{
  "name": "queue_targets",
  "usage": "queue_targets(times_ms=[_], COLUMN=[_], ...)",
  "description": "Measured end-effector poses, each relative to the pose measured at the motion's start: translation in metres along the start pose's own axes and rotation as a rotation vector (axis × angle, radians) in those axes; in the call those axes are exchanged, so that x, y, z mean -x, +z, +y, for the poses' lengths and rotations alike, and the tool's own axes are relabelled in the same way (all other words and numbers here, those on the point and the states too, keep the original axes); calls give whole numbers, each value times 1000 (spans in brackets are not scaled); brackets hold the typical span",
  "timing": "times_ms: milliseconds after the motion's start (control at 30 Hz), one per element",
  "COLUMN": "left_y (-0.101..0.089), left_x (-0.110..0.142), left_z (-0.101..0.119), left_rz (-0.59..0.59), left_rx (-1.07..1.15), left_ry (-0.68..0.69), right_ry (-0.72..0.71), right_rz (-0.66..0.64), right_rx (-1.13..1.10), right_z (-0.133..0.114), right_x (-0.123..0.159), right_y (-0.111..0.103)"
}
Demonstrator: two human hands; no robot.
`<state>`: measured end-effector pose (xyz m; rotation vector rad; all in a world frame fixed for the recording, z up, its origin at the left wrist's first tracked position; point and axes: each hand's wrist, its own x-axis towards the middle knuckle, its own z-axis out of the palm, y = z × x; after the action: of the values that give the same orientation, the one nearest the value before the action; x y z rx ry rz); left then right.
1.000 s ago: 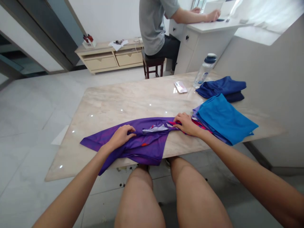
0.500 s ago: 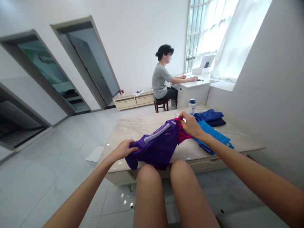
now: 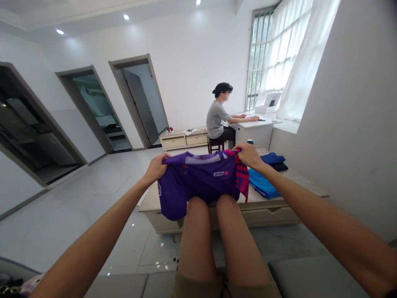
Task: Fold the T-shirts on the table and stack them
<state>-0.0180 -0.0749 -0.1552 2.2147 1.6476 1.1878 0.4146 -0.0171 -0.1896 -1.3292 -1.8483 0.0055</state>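
Both the left hand (image 3: pixel 156 169) and the right hand (image 3: pixel 249 156) are closed, gripping the shoulders of a purple jersey (image 3: pixel 198 182) and holding it up above the knees. Behind it, blue cloth (image 3: pixel 262 184) and navy cloth (image 3: pixel 274 161) are lying folded on a marble table (image 3: pixel 297 182). Across the tiled room, a person (image 3: pixel 217 122) is sitting at a desk (image 3: pixel 254 132) beside a curtained window (image 3: pixel 260 62).

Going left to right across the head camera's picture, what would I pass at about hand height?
Left hand → purple shirt → right hand → blue cloth
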Motion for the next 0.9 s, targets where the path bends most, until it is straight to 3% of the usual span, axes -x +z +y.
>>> queue_targets(times_ms=[100,233,333,433,500,633,733,900], left_y=[-6,-21,-15,2,11,16,20,52], left_x=[5,10,34,71,93,112,112,133], left_z=[-3,-2,-17,-47,-67,-91,-98,-109], left_rz=[-7,-17,-88,-250,-282,-176,-16,299], left_rx=[-28,24,45,-87,-180,-195,-149,-123], left_ry=[40,68,45,76,72,-7,-45,-198], right_ry=[102,-10,-35,74,151,192,166,-43], right_rz=[221,470,443,384,412,446,474,354], right_rx=[-58,-235,-268,-223,-226,-259,-176,16], right_z=[6,-6,-3,18,35,51,52,69], right_x=[-3,-7,27,76,99,117,123,157], right_y=[-17,-43,-32,-6,7,18,24,48])
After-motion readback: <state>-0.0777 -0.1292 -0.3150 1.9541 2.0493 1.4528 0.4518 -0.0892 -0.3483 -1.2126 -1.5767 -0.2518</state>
